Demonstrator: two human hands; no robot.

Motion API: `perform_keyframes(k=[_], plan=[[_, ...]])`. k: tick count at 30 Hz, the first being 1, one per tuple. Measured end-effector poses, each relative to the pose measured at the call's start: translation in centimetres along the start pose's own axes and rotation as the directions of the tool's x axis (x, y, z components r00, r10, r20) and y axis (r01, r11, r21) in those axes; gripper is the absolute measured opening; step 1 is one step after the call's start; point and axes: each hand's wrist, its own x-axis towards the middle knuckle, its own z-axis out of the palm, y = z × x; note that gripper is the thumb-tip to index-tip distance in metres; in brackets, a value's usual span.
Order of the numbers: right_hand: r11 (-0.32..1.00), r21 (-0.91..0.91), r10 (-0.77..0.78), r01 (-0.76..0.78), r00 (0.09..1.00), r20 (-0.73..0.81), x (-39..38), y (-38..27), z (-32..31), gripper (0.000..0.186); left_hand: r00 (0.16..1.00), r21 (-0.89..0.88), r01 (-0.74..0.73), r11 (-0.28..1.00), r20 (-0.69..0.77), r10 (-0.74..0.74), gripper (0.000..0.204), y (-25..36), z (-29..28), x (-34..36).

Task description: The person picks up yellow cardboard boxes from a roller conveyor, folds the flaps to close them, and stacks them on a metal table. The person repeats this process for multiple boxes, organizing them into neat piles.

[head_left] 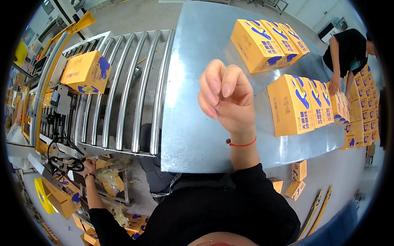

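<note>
My right hand (228, 97) is raised over the grey metal table (197, 139), a red cord bracelet on its wrist. Its fingers curl in toward the thumb and nothing shows between them. Low on the left, my left hand (89, 167) reaches to the side of the roller conveyor, beside a bundle of black cables (74, 164). Its fingers are partly hidden, so what it touches is unclear. A yellow carton (84, 71) with blue print sits on the conveyor's rollers (141, 94), by the yellow machine frame (45, 98).
On the table's right half stand a far row of yellow cartons (256, 47) and a nearer row (289, 106). A co-worker (347, 51) touches cartons at the right end, near a large carton stack (365, 102). Loose cartons (296, 186) and an open box (61, 197) lie below.
</note>
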Motion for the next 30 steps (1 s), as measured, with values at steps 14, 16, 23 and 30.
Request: perform_keyframes(k=[14,16,23,30], plan=[[1.0,-0.025,0.007,-0.006,1.0,0.029,-0.2,0.2,0.6,0.029,0.996,0.063,0.029,0.998,0.088,-0.035,0.03,-2.0,1.2,0.8],[0.993,-0.12,0.005,0.0,0.999,0.043,-0.3,0.2,0.9,0.027,0.997,0.069,0.017,0.997,0.074,-0.022,0.027,-1.9,1.3,0.6],[0.965,-0.263,-0.009,0.011,1.0,0.007,-0.8,-0.6,3.0,0.02,0.994,-0.016,0.003,1.0,0.108,-0.001,0.024,0.4,-0.5,0.6],[0.928,-0.371,-0.01,0.041,0.996,0.083,-1.0,-1.4,3.7,0.019,0.997,-0.003,0.007,1.0,0.077,-0.007,0.024,-0.1,-0.3,0.6]])
